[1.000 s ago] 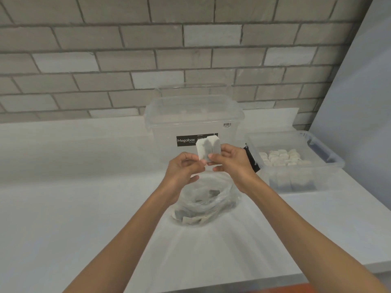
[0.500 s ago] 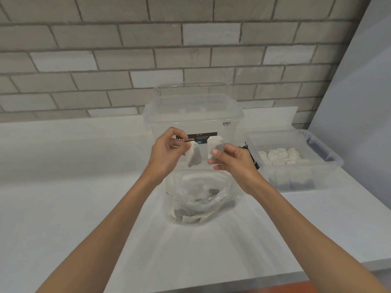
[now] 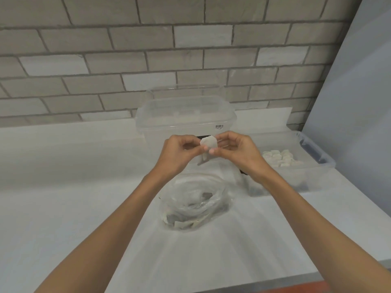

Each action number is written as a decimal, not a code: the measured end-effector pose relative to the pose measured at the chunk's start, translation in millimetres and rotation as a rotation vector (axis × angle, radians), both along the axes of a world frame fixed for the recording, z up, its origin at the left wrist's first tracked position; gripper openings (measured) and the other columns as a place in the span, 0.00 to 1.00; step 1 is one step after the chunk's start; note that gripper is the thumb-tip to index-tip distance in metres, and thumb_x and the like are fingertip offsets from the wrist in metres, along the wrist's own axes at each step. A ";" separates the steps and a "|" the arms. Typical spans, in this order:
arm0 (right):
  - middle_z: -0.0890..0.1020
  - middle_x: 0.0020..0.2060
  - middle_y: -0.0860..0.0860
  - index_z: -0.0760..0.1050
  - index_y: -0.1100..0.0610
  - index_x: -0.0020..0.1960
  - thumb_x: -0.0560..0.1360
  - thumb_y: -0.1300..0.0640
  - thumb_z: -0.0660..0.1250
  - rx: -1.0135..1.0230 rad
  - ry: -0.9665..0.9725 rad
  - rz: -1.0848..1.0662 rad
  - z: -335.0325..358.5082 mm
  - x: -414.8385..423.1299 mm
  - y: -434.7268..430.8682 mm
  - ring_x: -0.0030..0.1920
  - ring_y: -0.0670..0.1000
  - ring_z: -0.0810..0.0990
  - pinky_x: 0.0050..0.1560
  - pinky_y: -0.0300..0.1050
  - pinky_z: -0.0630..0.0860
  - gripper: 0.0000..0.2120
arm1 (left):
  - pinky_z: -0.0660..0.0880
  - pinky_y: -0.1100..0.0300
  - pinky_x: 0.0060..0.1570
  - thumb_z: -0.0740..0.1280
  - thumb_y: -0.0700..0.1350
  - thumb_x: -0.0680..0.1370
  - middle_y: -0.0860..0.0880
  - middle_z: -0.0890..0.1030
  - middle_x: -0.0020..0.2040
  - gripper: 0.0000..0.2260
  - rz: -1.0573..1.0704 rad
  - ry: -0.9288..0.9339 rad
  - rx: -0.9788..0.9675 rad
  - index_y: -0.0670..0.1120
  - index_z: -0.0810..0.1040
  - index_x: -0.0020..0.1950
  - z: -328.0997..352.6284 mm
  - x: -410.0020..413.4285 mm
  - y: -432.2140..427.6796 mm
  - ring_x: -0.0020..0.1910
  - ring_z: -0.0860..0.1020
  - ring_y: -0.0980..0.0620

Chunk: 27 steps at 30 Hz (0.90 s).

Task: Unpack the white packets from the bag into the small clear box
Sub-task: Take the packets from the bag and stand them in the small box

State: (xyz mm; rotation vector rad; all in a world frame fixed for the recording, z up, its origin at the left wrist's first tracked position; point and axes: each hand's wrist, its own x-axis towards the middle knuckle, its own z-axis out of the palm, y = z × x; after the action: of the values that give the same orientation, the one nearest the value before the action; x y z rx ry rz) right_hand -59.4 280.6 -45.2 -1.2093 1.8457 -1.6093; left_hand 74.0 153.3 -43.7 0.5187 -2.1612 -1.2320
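Observation:
Both hands are raised above the clear plastic bag (image 3: 194,199), which lies open on the white table and still holds several packets. My left hand (image 3: 179,153) and my right hand (image 3: 234,151) pinch white packets (image 3: 208,144) held together between their fingertips; one faces the camera and another hangs just behind and below it. The small clear box (image 3: 317,166) stands to the right of my right hand, with several white packets (image 3: 279,158) lined up inside.
A large clear lidded tub (image 3: 186,117) with a barcode sticker stands just behind my hands, against the grey brick wall. A grey panel (image 3: 359,102) rises at the right. The white table (image 3: 63,187) runs left, and its front edge is near me.
A second ago both hands held the packets together; half a second ago they were apart, one packet in each hand. Now the hands have come back together, packets overlapping.

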 end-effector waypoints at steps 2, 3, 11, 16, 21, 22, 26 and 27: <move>0.84 0.43 0.48 0.81 0.53 0.53 0.70 0.54 0.75 0.013 0.148 -0.033 17.3 -12.8 5.6 0.43 0.44 0.82 0.47 0.34 0.77 0.12 | 0.75 0.61 0.46 0.75 0.47 0.71 0.53 0.84 0.37 0.04 -0.025 -0.019 -0.026 0.47 0.85 0.41 6.2 -8.7 0.4 0.40 0.82 0.56; 0.84 0.43 0.46 0.81 0.51 0.53 0.71 0.51 0.74 0.037 0.252 -0.042 26.3 -19.0 8.7 0.43 0.42 0.82 0.47 0.32 0.76 0.12 | 0.76 0.61 0.47 0.75 0.47 0.71 0.53 0.84 0.37 0.04 -0.038 -0.024 -0.040 0.47 0.85 0.41 9.9 -14.0 1.6 0.40 0.82 0.56; 0.82 0.35 0.42 0.83 0.53 0.43 0.73 0.57 0.73 0.181 0.619 -0.053 66.6 -74.1 35.6 0.37 0.35 0.78 0.40 0.25 0.70 0.01 | 0.77 0.63 0.45 0.76 0.46 0.70 0.54 0.85 0.37 0.04 -0.108 -0.030 -0.061 0.48 0.85 0.42 28.1 -72.0 25.2 0.39 0.82 0.58; 0.84 0.34 0.50 0.82 0.55 0.46 0.74 0.59 0.71 0.264 0.638 -0.139 72.5 -124.4 65.3 0.36 0.45 0.81 0.44 0.36 0.75 0.02 | 0.73 0.67 0.40 0.76 0.43 0.70 0.53 0.80 0.40 0.07 -0.045 -0.057 -0.076 0.49 0.81 0.44 24.0 -117.0 39.8 0.35 0.79 0.55; 0.83 0.30 0.48 0.80 0.52 0.43 0.74 0.63 0.69 0.488 0.658 -0.092 49.1 -172.4 79.4 0.33 0.39 0.80 0.37 0.25 0.71 0.06 | 0.69 0.70 0.39 0.72 0.44 0.74 0.56 0.77 0.41 0.07 -0.052 -0.168 -0.193 0.52 0.81 0.51 14.9 -159.4 59.0 0.35 0.78 0.59; 0.83 0.30 0.48 0.80 0.52 0.42 0.74 0.63 0.68 0.547 0.638 -0.058 40.9 -179.5 79.7 0.32 0.37 0.79 0.35 0.25 0.71 0.07 | 0.69 0.71 0.39 0.71 0.44 0.75 0.57 0.78 0.41 0.05 -0.053 -0.179 -0.220 0.51 0.82 0.49 13.8 -166.1 62.3 0.37 0.78 0.60; 0.85 0.35 0.56 0.79 0.57 0.45 0.73 0.65 0.67 0.781 0.490 0.142 3.8 -194.9 69.6 0.32 0.44 0.82 0.33 0.32 0.73 0.05 | 0.67 0.78 0.34 0.69 0.44 0.75 0.56 0.80 0.42 0.03 -0.038 -0.183 -0.236 0.51 0.81 0.44 12.5 -184.5 70.7 0.37 0.78 0.60; 0.85 0.37 0.57 0.79 0.58 0.46 0.73 0.66 0.68 0.831 0.457 0.181 -5.7 -196.5 64.9 0.33 0.46 0.82 0.33 0.34 0.75 0.05 | 0.67 0.76 0.34 0.69 0.44 0.75 0.56 0.80 0.41 0.03 -0.034 -0.182 -0.231 0.51 0.81 0.44 12.6 -186.9 71.7 0.36 0.78 0.60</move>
State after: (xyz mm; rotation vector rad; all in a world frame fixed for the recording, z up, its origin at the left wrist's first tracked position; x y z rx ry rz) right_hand -256.0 345.5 -50.8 -1.3201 2.2327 -0.3622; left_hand -112.9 225.0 -31.1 0.5132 -2.4362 -0.9667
